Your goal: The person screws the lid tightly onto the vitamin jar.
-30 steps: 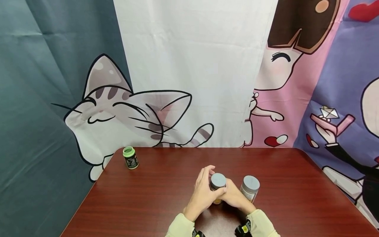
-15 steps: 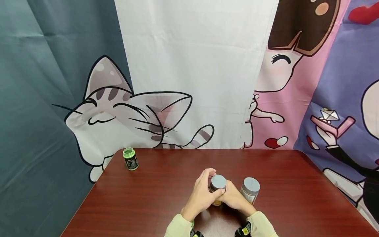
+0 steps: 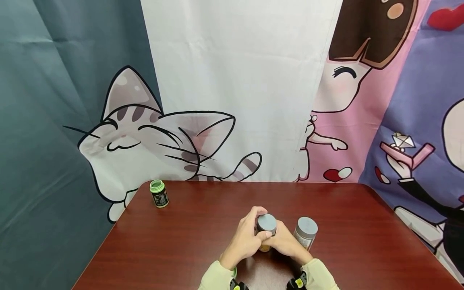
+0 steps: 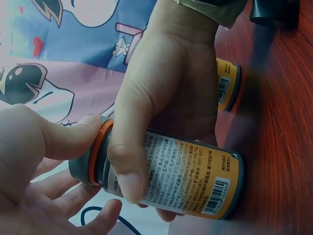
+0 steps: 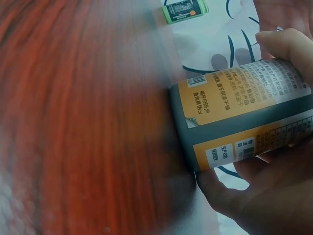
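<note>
A pill bottle (image 3: 264, 247) with a grey lid (image 3: 267, 222) stands upright between both hands. My left hand (image 3: 243, 241) grips the lid with the thumb on the near side and the fingers curved round the far side. Just below the lid, my right hand (image 3: 287, 240) holds the bottle's body. In the left wrist view the right thumb lies across the bottle's printed label (image 4: 195, 174), and an orange ring (image 4: 99, 152) shows at the lid's edge. The right wrist view has the orange and grey bottle (image 5: 234, 98) with its base close to the tabletop.
A second grey-lidded bottle (image 3: 306, 228) stands just right of the right hand, partly behind its wrist. Far back left on the brown table (image 3: 203, 213) is a green-rimmed black jar (image 3: 159, 194) without a lid. A printed cloth (image 3: 232, 80) hangs behind the table.
The left hand's fingers and thumb have shifted slightly round the lid, with the raised fingers now bent closer to it. The right hand and the bottle stay nearly in place.
</note>
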Demonstrator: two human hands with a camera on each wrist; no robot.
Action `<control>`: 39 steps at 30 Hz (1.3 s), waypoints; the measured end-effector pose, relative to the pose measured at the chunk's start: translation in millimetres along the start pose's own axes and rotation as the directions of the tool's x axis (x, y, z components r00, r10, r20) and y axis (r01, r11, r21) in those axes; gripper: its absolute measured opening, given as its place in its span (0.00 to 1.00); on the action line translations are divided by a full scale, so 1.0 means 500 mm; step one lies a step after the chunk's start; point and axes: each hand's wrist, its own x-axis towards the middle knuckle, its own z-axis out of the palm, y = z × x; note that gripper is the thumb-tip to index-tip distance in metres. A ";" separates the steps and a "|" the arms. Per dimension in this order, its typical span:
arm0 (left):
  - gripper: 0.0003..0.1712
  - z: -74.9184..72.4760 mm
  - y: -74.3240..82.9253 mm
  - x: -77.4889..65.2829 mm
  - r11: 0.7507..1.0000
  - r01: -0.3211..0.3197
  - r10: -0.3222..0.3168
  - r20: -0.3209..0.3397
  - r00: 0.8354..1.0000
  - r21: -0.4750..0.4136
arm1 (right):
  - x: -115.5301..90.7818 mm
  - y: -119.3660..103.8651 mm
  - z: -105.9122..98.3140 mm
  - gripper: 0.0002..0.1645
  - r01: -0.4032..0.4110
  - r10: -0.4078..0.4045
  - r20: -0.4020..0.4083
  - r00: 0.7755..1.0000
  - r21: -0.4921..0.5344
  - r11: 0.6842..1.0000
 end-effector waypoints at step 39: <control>0.34 0.010 -0.004 0.000 0.998 0.049 -0.047 -0.040 0.998 0.031 | -0.004 -0.074 0.003 0.26 0.000 -0.002 -0.028 1.000 -0.069 0.998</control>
